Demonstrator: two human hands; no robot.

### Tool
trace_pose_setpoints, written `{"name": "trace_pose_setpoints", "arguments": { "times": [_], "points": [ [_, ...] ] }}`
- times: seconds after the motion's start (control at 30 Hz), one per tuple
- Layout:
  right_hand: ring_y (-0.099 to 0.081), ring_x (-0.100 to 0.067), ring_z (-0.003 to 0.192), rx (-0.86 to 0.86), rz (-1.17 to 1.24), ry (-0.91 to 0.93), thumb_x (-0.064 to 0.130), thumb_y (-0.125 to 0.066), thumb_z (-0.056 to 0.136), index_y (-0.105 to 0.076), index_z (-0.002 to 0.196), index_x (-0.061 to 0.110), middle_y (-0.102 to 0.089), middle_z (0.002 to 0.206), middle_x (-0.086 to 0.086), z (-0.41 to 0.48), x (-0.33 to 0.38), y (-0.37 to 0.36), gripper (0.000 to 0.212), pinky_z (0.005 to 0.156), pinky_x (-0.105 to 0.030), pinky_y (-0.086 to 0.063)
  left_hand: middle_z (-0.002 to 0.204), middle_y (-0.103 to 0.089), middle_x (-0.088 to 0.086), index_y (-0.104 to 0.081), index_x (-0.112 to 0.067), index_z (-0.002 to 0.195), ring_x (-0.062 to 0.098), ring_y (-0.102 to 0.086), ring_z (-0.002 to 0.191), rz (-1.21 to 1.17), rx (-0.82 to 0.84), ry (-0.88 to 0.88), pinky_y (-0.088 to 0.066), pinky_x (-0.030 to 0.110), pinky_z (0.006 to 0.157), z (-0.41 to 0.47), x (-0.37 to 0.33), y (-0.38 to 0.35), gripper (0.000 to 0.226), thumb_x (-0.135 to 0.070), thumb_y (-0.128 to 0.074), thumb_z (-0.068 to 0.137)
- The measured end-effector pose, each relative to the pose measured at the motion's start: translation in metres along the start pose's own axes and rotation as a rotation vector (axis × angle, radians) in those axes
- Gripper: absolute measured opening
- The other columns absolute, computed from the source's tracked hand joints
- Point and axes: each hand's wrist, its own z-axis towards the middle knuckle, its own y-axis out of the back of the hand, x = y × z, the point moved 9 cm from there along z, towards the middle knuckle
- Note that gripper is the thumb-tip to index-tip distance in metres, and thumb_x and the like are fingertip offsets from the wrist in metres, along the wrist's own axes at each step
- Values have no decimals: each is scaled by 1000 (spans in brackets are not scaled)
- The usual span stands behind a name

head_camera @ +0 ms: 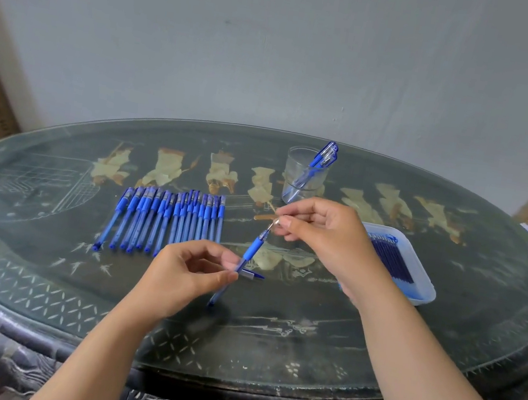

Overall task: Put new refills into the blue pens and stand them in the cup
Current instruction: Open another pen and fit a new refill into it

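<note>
Two pens stand tilted in the clear cup (304, 178) at about one o'clock on the table (36, 274), so the job looks only just begun. In the head view, the left hand (189, 278) pinches the barrel of one blue pen (243, 258) between thumb and fingers, its tail pointing to seven o'clock. The right hand (319, 233) is closed at the fingertips on the metal tip at the pen's upper end; whether it is unscrewing or tightening I cannot tell. A loose cap (252, 274) lies just beside the pen. My guess is the tip is being worked, and next comes a refill from the tray (424, 294) at three o'clock, needing a straight push down the barrel. The row of pens (169, 219) at eleven o'clock holds roughly eighteen; the refills overlap too much to count
</note>
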Motion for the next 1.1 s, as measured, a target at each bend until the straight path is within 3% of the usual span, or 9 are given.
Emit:
{"name": "trace_pose_setpoints", "arguments": {
  "times": [0.4, 0.47, 0.63, 0.73, 0.8, 0.9, 0.97, 1.1],
  "points": [
    [-73, -13, 81, 101, -92, -14, 8, -70, 88, -73, 92, 14, -76, 86, -6, 0, -8, -15, 8, 73, -22, -57, 82, -75, 0, -73, -8, 85, 12, -70, 74, 43, 13, -18, -54, 17, 70, 1, 0, -1, 18, 8, -74, 77],
    [-73, -15, 80, 93, -96, -19, 14, -72, 88, -72, 91, 14, -76, 85, -4, -1, -11, -18, 4, 73, -24, -58, 82, -75, 0, -73, -8, 85, 12, -70, 74, 44, 10, -23, -54, 18, 71, 1, 0, -2, 18, 8, -74, 77],
    [-71, -12, 80, 14, -74, -39, 40, -72, 84, -67, 94, 19, -73, 91, -4, -3, -25, -20, 24, 81, -39, -60, 82, -75, 1, -73, -6, 87, 13, -70, 75, 11, -4, -15, -54, 18, 71, 1, 1, -3, 17, 7, -74, 77],
    [-69, -11, 93, 68, 51, -32, 28, -64, 93, -69, 108, 24, -72, 104, -3, -7, -29, -26, 16, 87, -36, -58, 82, -75, 1, -73, -7, 87, 14, -70, 76, 4, -6, -10, -54, 18, 71, 2, 2, -2, 17, 7, -74, 77],
    [-69, -13, 98, 67, 99, -11, 18, -61, 95, -72, 107, 22, -73, 106, -2, -7, -30, -26, 16, 87, -34, -57, 83, -75, 1, -73, -9, 86, 15, -70, 76, 5, -3, -4, -54, 19, 72, 3, 3, -3, 18, 6, -75, 77],
    [-70, -18, 91, -27, 112, -27, 21, -71, 88, -72, 95, 15, -74, 97, -2, -7, -37, -22, 9, 81, -30, -58, 84, -75, 3, -74, -13, 86, 17, -71, 78, 16, 3, -4, -55, 22, 74, 4, 4, -4, 19, 4, -76, 76],
    [-69, -21, 87, -64, 102, -36, 30, -76, 83, -69, 94, 17, -73, 93, -4, -7, -41, -21, 18, 79, -32, -58, 85, -75, 3, -74, -13, 85, 17, -71, 78, 8, 0, -6, -55, 22, 74, 4, 4, -5, 19, 4, -76, 76],
    [-69, -13, 94, -5, 209, -19, 24, -64, 93, -69, 111, 21, -71, 102, 2, -10, -40, -24, 19, 87, -38, -58, 84, -75, 3, -74, -12, 86, 17, -71, 78, -5, -1, -4, -55, 22, 74, 5, 4, -6, 19, 4, -75, 77]
  ]
}}
